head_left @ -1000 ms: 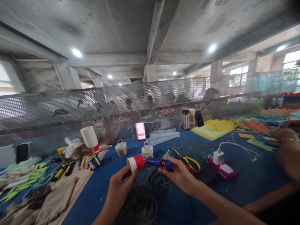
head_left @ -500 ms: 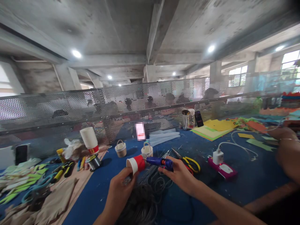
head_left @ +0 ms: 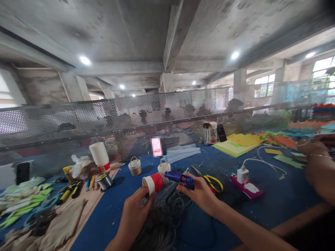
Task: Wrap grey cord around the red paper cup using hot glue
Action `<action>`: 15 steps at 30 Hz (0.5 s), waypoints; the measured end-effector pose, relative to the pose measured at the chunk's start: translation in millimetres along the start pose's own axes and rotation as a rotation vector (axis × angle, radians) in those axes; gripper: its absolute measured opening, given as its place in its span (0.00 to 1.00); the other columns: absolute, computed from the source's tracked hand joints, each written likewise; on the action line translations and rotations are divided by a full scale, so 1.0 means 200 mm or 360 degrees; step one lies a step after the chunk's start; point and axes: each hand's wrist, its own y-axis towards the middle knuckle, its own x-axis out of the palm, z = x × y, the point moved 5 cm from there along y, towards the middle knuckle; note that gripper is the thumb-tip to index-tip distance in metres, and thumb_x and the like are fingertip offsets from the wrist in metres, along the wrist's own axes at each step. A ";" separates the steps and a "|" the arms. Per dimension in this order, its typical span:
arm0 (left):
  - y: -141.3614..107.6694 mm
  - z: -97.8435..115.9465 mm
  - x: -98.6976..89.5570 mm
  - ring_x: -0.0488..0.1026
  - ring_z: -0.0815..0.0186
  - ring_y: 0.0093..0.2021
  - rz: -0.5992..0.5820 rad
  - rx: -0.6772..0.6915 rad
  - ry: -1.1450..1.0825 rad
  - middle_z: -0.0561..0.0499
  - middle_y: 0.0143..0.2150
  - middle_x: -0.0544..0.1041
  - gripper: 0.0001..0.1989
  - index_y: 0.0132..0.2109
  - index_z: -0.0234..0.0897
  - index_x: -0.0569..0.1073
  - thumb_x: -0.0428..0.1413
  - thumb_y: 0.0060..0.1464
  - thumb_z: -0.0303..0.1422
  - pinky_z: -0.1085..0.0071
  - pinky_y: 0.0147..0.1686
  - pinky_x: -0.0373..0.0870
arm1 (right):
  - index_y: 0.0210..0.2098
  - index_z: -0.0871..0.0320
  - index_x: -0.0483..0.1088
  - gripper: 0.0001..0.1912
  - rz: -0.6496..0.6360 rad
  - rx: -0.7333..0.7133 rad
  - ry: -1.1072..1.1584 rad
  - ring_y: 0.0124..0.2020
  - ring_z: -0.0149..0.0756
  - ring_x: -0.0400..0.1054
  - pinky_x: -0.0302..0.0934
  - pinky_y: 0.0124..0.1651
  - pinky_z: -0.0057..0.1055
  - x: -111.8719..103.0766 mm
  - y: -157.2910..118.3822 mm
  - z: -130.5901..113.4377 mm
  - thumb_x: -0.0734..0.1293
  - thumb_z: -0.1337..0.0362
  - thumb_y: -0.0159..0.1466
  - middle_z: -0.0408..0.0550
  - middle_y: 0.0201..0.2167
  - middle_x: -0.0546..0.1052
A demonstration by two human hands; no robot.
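Cup (head_left: 156,182) tipped sideways, glue gun (head_left: 180,179) at its base

Left hand (head_left: 136,209): fingers pinching the cup near its rim, above the tabletop (head_left: 104,209). Right hand (head_left: 201,194): fingers curled round the glue gun, tip close to the base, contact unclear. Just beyond, two handled buckets (head_left: 134,168), upright, contents unclear. Farther left, a leaning stack (head_left: 99,156) of nested cups. Far side: jar (head_left: 207,133), contents blurred.

A magenta power strip (head_left: 252,190) is set on the blue table (head_left: 104,209). Beyond the power strip, paper sheets (head_left: 239,145) are piled; beyond it to the left, translucent strips (head_left: 183,152) are spread. Left of it, yellow-handled scissors (head_left: 220,182) and grey cord (head_left: 180,204) are laid; farther left, small handled baskets (head_left: 134,168) are stood upright.
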 end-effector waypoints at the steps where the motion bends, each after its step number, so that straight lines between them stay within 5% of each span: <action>1: 0.00 -0.01 0.00 0.76 0.60 0.31 -0.0008 -0.0041 -0.0067 0.51 0.30 0.80 0.10 0.37 0.36 0.81 0.58 0.54 0.37 0.72 0.34 0.69 | 0.38 0.57 0.70 0.17 -0.0019 -0.0017 0.0014 0.30 0.32 0.64 0.59 0.32 0.25 0.00 0.00 -0.02 0.68 0.49 0.61 0.41 0.29 0.71; 5: 0.02 -0.02 0.00 0.77 0.58 0.35 -0.0024 -0.0218 -0.0329 0.51 0.33 0.82 0.14 0.43 0.35 0.81 0.60 0.52 0.39 0.71 0.37 0.70 | 0.51 0.55 0.66 0.21 -0.0142 -0.0103 -0.0237 0.34 0.34 0.67 0.60 0.38 0.27 0.00 -0.03 -0.11 0.69 0.53 0.63 0.43 0.35 0.73; 10: 0.04 -0.03 -0.01 0.76 0.58 0.35 -0.0002 -0.0366 -0.0617 0.51 0.32 0.82 0.18 0.43 0.34 0.81 0.63 0.49 0.41 0.72 0.35 0.70 | 0.58 0.57 0.60 0.27 -0.0222 -0.0426 -0.0896 0.53 0.46 0.64 0.56 0.57 0.40 0.03 -0.07 -0.18 0.67 0.65 0.61 0.55 0.53 0.70; 15: 0.04 -0.07 -0.02 0.74 0.63 0.35 0.0001 -0.0463 -0.0801 0.52 0.34 0.82 0.19 0.45 0.34 0.81 0.62 0.51 0.42 0.74 0.35 0.68 | 0.63 0.58 0.56 0.30 -0.0185 -0.0475 -0.1416 0.52 0.47 0.64 0.54 0.59 0.45 0.06 -0.10 -0.14 0.63 0.71 0.61 0.55 0.52 0.71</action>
